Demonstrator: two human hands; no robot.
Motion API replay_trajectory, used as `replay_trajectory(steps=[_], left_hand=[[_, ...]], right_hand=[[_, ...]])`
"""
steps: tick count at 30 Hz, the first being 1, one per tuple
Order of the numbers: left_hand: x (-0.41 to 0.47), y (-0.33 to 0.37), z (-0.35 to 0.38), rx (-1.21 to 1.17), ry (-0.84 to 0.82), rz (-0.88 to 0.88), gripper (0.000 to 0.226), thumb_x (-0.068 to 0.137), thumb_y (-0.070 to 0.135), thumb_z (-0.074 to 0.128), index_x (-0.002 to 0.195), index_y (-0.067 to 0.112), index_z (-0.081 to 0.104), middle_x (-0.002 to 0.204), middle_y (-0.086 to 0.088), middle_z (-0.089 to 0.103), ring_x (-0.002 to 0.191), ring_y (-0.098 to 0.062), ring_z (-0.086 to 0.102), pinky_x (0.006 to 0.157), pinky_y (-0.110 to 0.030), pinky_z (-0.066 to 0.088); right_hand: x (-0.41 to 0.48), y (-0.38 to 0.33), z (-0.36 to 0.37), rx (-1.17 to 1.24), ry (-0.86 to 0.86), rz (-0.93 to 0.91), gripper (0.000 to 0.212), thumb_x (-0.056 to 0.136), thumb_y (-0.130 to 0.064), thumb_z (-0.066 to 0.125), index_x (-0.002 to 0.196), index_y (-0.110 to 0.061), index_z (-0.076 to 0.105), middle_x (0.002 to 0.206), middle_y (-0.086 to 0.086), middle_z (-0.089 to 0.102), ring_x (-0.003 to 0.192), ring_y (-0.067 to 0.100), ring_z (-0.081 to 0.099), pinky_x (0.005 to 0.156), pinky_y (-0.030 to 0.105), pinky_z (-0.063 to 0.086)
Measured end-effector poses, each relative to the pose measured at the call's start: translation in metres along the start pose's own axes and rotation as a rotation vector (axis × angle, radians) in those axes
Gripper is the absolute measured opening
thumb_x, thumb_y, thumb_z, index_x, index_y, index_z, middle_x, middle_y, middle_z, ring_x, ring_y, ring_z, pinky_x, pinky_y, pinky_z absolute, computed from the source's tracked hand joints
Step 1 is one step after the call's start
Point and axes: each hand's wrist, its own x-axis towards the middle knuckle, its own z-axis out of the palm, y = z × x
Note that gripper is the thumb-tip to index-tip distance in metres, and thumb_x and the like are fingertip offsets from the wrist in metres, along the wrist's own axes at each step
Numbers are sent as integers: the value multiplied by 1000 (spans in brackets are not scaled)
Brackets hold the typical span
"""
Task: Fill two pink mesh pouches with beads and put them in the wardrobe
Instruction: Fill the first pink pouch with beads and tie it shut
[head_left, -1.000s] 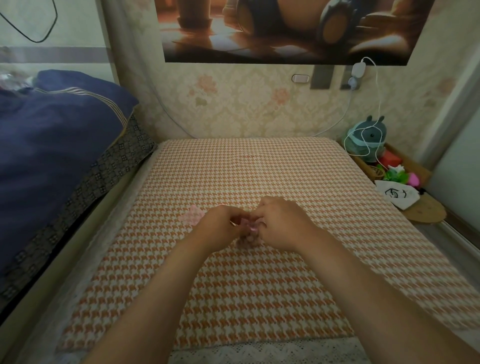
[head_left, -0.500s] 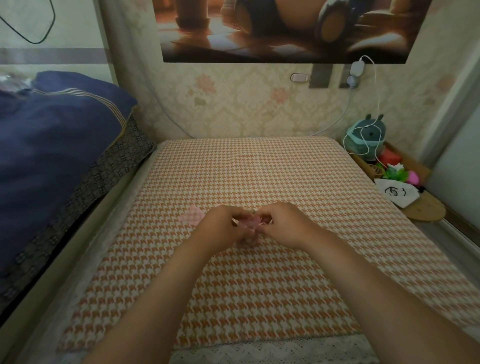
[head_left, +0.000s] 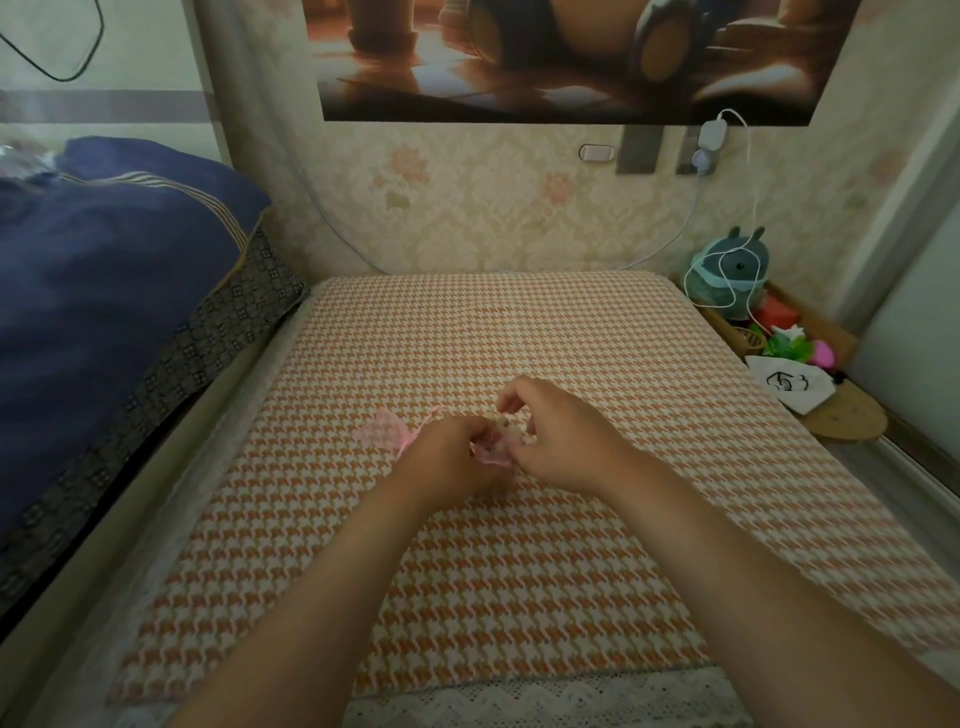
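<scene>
Both hands meet over the middle of the orange houndstooth cloth (head_left: 519, 597). My left hand (head_left: 447, 457) pinches a small pink mesh pouch (head_left: 493, 451) at its mouth. My right hand (head_left: 561, 436) grips the same pouch from the right, with its upper fingers curled above it. Small pale beads (head_left: 511, 423) show between the hands, too small to make out well. A second pink mesh pouch (head_left: 382, 431) lies flat on the cloth just left of my left hand, its ribbon trailing toward the hands.
A dark blue quilt (head_left: 104, 270) is piled on the bed at the left. At the right edge stand a teal toy (head_left: 732, 270) with a white cable, a white drawstring bag (head_left: 789, 384) and small coloured items on a wooden stand. A wall closes the far side.
My right hand has shifted a little right and its upper fingers have lifted apart, exposing the pouch mouth and beads. The left hand stays put.
</scene>
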Motion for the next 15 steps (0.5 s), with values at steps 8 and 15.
replay_trajectory(steps=[8, 15], left_hand=[[0, -1, -4, -99, -22, 17, 33, 68, 20, 86, 99, 23, 72, 78, 10, 71, 65, 5, 64, 58, -12, 47], [0, -2, -9, -79, -34, 33, 27, 72, 12, 83, 87, 27, 66, 66, 15, 62, 54, 9, 56, 53, -7, 39]], right_hand=[[0, 4, 3, -9, 14, -39, 23, 90, -49, 72, 103, -39, 56, 113, -18, 58, 91, 7, 58, 76, 32, 53], [3, 7, 8, -80, 2, -88, 13, 90, -34, 72, 103, -38, 73, 113, -18, 55, 107, 8, 55, 88, 29, 49]])
